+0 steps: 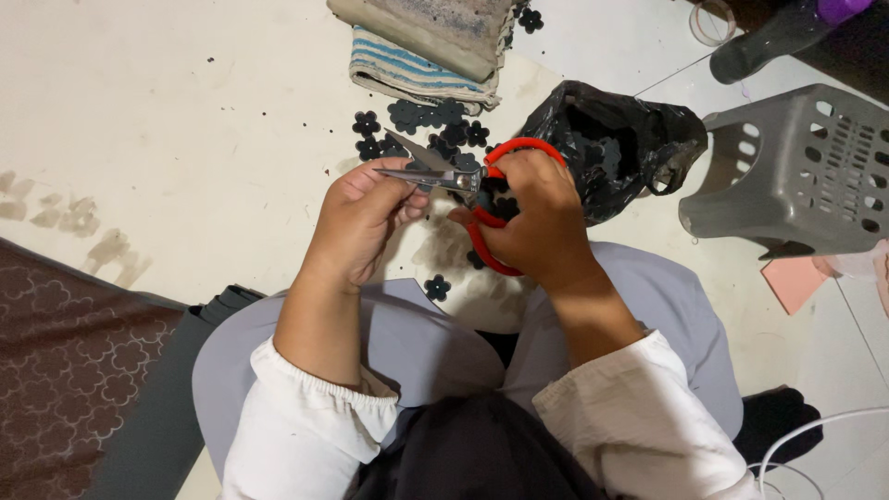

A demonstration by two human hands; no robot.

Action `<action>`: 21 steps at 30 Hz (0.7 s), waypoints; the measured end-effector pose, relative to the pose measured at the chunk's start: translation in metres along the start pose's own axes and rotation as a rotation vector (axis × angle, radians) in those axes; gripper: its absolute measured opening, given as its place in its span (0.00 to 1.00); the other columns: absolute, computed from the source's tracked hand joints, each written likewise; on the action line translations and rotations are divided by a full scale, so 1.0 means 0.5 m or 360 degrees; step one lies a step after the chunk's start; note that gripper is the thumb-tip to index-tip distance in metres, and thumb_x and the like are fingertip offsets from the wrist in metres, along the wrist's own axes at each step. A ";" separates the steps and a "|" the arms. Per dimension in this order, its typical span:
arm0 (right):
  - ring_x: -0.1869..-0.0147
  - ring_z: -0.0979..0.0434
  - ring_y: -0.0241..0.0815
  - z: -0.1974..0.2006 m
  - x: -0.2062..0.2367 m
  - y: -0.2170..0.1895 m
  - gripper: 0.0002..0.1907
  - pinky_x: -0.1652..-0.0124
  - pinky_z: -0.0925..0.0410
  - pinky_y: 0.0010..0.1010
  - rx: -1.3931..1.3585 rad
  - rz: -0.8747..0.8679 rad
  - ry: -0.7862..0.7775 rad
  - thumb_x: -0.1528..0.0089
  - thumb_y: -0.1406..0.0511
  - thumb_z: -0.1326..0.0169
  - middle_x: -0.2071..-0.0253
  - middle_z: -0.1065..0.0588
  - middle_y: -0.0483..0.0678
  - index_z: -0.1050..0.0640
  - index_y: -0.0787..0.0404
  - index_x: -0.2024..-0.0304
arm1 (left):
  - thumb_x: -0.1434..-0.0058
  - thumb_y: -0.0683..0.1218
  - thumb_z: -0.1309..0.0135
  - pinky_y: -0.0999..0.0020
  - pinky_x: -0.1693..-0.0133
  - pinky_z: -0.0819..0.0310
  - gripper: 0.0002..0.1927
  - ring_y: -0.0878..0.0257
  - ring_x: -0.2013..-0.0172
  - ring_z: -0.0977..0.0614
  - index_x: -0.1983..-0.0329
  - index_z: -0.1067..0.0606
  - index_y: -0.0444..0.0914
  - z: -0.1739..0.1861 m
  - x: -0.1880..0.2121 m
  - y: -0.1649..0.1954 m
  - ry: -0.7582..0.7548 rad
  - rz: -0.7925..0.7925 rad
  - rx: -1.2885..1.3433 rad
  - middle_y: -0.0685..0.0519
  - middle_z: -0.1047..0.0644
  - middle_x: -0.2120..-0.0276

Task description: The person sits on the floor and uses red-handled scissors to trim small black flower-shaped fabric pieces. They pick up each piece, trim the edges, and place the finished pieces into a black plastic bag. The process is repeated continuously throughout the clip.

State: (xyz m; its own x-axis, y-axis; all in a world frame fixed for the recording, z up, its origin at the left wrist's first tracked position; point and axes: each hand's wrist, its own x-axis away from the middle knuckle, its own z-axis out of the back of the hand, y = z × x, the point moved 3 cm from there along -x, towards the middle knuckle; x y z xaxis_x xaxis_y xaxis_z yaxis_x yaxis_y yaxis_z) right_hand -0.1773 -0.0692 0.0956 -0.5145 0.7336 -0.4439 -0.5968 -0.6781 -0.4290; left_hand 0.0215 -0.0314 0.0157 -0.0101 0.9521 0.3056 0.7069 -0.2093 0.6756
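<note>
The right hand (537,218) has its fingers closed through the red plastic loop handles of a pair of steel-bladed scissors (468,181), its grip firm on them. The scissors sit above the person's lap, over the pale floor (167,120), between the two hands. Their long axis runs roughly left to right across the view, handles on the right, blades pointing left and slightly away from the person; the blades stand parted in a narrow V. The left hand (361,218) meets the blade tips, thumb and fingers pinched together there; whether this grip holds a small piece I cannot tell, as the fingers hide it.

Just beyond the blades lies a scatter of small dark flower-shaped cut-outs (421,130), with a single one (437,287) near the knees. A crumpled black plastic bag (620,139) sits just right of the handles, and a grey perforated plastic basket (796,171) lies tipped further right. Folded striped cloth (417,69) rests beyond the cut-outs
</note>
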 end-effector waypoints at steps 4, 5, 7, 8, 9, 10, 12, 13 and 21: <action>0.53 0.24 0.58 -0.001 0.000 0.002 0.31 0.52 0.30 0.45 0.0018 -0.0028 -0.0018 0.49 0.51 0.24 0.58 0.25 0.54 0.24 0.63 0.57 | 0.34 0.34 0.51 0.72 0.62 0.22 0.10 0.65 0.68 0.19 0.51 0.26 0.28 0.001 0.002 0.002 0.0021 -0.0003 -0.0037 0.47 0.19 0.66; 0.53 0.24 0.57 -0.002 0.000 0.002 0.31 0.52 0.30 0.45 0.0019 -0.0023 -0.0014 0.49 0.51 0.24 0.58 0.25 0.53 0.24 0.63 0.57 | 0.34 0.35 0.51 0.72 0.62 0.22 0.10 0.65 0.68 0.19 0.51 0.26 0.28 0.001 0.002 0.002 0.0037 -0.0003 -0.0054 0.47 0.19 0.66; 0.54 0.24 0.57 -0.003 0.000 0.001 0.31 0.52 0.30 0.45 0.0020 -0.0015 -0.0005 0.48 0.50 0.25 0.59 0.25 0.53 0.24 0.63 0.57 | 0.34 0.35 0.50 0.72 0.62 0.22 0.10 0.64 0.68 0.19 0.51 0.26 0.28 0.000 0.004 0.006 0.0009 -0.0047 -0.0072 0.47 0.19 0.66; 0.54 0.24 0.57 -0.003 0.000 0.002 0.32 0.52 0.30 0.45 0.0026 -0.0026 -0.0009 0.48 0.49 0.25 0.59 0.25 0.53 0.24 0.63 0.57 | 0.34 0.34 0.50 0.71 0.61 0.22 0.10 0.64 0.67 0.19 0.50 0.26 0.27 -0.001 0.005 0.008 -0.0005 -0.0069 -0.0081 0.47 0.19 0.65; 0.55 0.24 0.57 -0.004 0.001 0.002 0.32 0.53 0.30 0.45 0.0032 -0.0037 -0.0013 0.48 0.49 0.25 0.59 0.25 0.53 0.24 0.63 0.57 | 0.34 0.35 0.49 0.71 0.61 0.22 0.10 0.64 0.67 0.18 0.50 0.26 0.28 -0.001 0.005 0.009 0.0019 -0.0090 -0.0142 0.47 0.19 0.65; 0.55 0.24 0.57 -0.005 0.001 0.002 0.32 0.53 0.30 0.45 0.0038 -0.0047 -0.0016 0.48 0.48 0.25 0.60 0.25 0.53 0.24 0.63 0.57 | 0.34 0.35 0.49 0.72 0.61 0.21 0.10 0.65 0.67 0.18 0.50 0.26 0.28 -0.001 0.006 0.011 0.0042 -0.0110 -0.0204 0.47 0.18 0.65; 0.55 0.24 0.56 -0.006 0.002 0.003 0.32 0.53 0.30 0.45 0.0078 -0.0057 -0.0023 0.48 0.47 0.26 0.60 0.25 0.52 0.23 0.63 0.57 | 0.34 0.36 0.49 0.72 0.60 0.21 0.11 0.65 0.67 0.18 0.50 0.26 0.28 -0.002 0.007 0.012 0.0074 -0.0140 -0.0289 0.47 0.18 0.65; 0.56 0.24 0.56 -0.006 0.002 0.003 0.32 0.53 0.30 0.45 0.0097 -0.0061 -0.0026 0.48 0.47 0.26 0.61 0.25 0.52 0.23 0.63 0.58 | 0.34 0.36 0.49 0.72 0.60 0.21 0.10 0.65 0.67 0.17 0.50 0.26 0.29 -0.003 0.007 0.012 0.0083 -0.0149 -0.0312 0.47 0.18 0.66; 0.61 0.24 0.52 -0.009 -0.002 -0.002 0.33 0.58 0.30 0.41 0.0053 -0.0146 -0.0062 0.49 0.46 0.26 0.65 0.26 0.50 0.23 0.63 0.58 | 0.33 0.37 0.47 0.73 0.58 0.22 0.05 0.67 0.65 0.18 0.58 0.23 0.31 -0.011 0.009 0.009 0.0122 -0.0226 -0.0327 0.50 0.19 0.66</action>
State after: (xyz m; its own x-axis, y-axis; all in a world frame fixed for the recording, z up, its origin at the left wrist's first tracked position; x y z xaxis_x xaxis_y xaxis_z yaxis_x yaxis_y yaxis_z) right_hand -0.1735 -0.0694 0.0930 -0.4802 0.7941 -0.3727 -0.6621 -0.6068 -0.4398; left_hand 0.0210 -0.0295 0.0238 -0.1581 0.9572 0.2424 0.5360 -0.1230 0.8352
